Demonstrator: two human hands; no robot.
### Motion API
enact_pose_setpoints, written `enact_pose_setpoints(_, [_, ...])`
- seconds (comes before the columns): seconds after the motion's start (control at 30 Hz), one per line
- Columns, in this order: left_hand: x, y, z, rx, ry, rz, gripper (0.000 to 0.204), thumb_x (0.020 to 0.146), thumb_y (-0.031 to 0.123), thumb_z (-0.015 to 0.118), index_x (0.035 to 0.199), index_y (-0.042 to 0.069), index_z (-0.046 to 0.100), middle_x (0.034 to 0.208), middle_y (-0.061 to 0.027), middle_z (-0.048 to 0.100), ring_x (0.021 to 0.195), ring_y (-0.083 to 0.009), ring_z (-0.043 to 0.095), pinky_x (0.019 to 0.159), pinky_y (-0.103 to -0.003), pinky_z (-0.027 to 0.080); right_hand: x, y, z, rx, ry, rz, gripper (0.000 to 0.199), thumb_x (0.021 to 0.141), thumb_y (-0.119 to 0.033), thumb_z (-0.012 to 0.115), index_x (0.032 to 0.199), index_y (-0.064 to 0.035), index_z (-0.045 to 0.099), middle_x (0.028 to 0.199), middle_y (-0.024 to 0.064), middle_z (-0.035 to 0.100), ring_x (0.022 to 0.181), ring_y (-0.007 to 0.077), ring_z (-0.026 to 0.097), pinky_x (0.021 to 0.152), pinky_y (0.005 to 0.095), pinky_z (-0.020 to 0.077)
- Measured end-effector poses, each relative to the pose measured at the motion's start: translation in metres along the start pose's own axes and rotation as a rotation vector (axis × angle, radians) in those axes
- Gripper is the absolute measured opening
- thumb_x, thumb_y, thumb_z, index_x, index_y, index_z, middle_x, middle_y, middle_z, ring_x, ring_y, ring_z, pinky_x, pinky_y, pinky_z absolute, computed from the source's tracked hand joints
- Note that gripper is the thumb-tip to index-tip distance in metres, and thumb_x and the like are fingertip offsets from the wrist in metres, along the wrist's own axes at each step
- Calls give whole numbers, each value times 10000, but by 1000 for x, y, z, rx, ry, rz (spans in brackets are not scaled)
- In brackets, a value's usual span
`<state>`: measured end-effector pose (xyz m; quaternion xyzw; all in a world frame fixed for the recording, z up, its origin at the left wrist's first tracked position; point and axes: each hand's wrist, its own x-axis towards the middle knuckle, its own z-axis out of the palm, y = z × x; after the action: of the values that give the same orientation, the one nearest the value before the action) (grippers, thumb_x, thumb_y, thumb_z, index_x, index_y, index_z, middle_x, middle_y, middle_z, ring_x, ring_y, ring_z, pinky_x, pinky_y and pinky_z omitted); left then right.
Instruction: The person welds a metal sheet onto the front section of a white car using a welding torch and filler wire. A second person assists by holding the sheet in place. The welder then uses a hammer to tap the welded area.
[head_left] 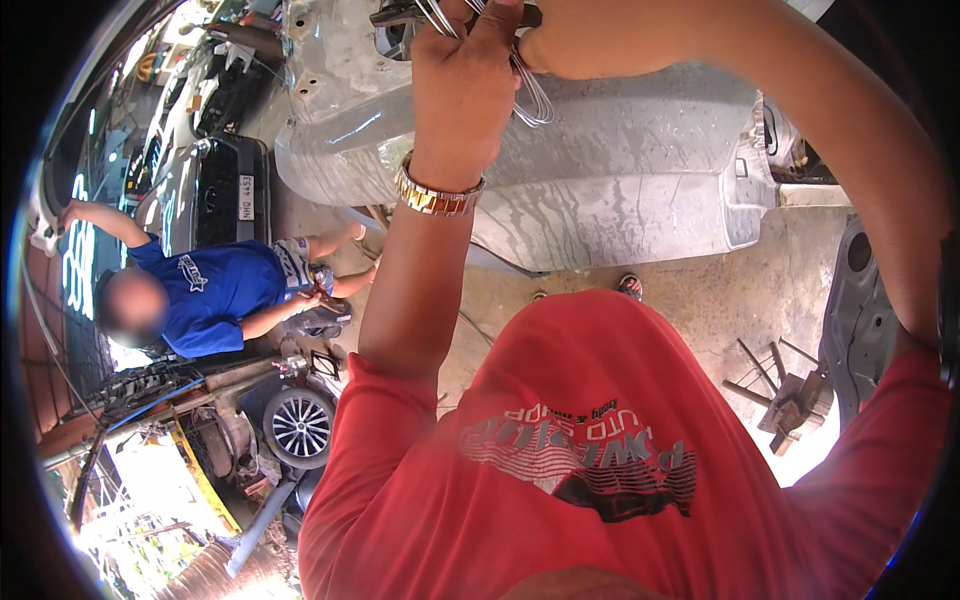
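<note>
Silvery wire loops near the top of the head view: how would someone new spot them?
Find the big grey metal car panel, then the bare left hand over it. Thin silvery wire loops protrude right of the hand: open curves, unlike the gold-and-silver watch below.

The right arm [850, 100] bends toward the curled left grip [465, 95].

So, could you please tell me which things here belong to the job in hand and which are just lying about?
Seemingly in use:
wire loops, in the left hand
silver-grey bodywork close by

Seemingly lying about:
spoked wheel
dark grey panel
metal stand
</note>
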<state>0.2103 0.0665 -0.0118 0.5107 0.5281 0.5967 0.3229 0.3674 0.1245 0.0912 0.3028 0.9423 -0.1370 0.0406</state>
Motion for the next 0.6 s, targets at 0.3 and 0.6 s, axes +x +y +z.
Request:
enact_pose_setpoints(0.3, [3, -7, -6, -86, -108, 59, 506, 1127, 238, 610, 1564, 0, 516, 1013, 1, 729, 671, -38, 601, 588, -218, 506, 15, 9, 35, -111, 217, -32, 241, 879, -192, 687, 977, 6, 783, 1007, 262, 774, 1004, 455, 746, 896, 517, 605])
enact_pose_setpoints(0.6, [-31, -10, -32, 1, -121, 42, 467, 1076, 234, 671, 1478, 8, 599, 952, -18, 702, 674, -69, 658, 563, -219, 451, 14, 7, 42, -108, 312, 114, 346, 858, -114, 661, 1150, 66, 702, 1117, 307, 746, 1091, 446, 732, 914, 515, 601])
